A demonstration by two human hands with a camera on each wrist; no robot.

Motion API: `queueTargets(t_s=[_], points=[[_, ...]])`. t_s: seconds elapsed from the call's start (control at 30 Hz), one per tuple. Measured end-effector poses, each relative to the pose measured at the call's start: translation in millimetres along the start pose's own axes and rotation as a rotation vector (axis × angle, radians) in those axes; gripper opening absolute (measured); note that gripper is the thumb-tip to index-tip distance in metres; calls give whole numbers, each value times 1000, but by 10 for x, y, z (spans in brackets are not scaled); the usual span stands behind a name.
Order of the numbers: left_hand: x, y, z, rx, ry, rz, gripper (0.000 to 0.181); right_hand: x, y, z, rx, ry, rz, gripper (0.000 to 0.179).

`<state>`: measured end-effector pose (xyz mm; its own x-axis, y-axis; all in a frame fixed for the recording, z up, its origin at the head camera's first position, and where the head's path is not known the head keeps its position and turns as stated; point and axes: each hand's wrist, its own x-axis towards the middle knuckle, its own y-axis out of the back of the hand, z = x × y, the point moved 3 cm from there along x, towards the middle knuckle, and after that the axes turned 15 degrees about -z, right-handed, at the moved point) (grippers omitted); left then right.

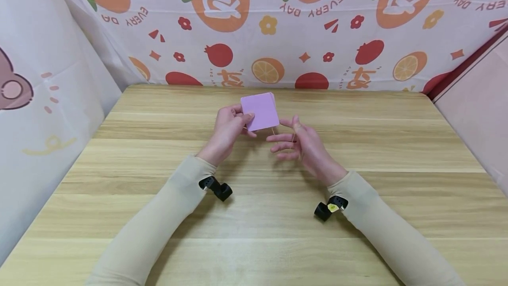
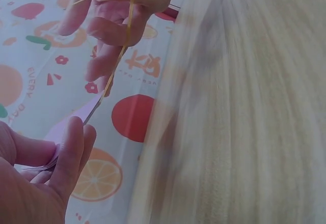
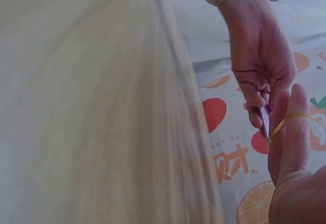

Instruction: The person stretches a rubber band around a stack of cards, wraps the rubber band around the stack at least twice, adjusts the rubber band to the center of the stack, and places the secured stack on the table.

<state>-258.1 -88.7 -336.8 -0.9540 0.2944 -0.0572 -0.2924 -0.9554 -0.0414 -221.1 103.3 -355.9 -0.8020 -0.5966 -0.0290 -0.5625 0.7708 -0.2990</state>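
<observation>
My left hand (image 1: 228, 129) holds a stack of square purple paper sheets (image 1: 259, 111), pinched at its left side with the thumb on top. Seen edge-on in the left wrist view, the sheets (image 2: 71, 124) lie between thumb and fingers. My right hand (image 1: 309, 144) is just right of the stack, its fingers spread and mostly straight. A thin yellow rubber band (image 2: 122, 51) loops over these fingers and runs taut to the stack's edge. In the right wrist view the band (image 3: 293, 116) crosses the extended fingers.
Both hands are above a light wooden table (image 1: 254, 242), near its far edge. Behind it hangs a white curtain (image 1: 301, 43) with fruit prints; another white cloth (image 1: 35, 144) hangs on the left. Small black cameras (image 1: 216, 187) sit on both wrists over beige sleeves.
</observation>
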Motion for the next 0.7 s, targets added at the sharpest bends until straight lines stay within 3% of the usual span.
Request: queueTargets(t_s=[0.23, 0.43, 0.7], points=[[-10, 3, -16, 25, -1, -3, 27, 2, 29, 13, -21, 6, 64, 60], [-22, -10, -20, 17, 2, -5, 28, 1, 21, 48, 3, -27, 37, 62], [-35, -9, -18, 20, -20, -9, 27, 5, 85, 116, 210, -66, -3, 58]])
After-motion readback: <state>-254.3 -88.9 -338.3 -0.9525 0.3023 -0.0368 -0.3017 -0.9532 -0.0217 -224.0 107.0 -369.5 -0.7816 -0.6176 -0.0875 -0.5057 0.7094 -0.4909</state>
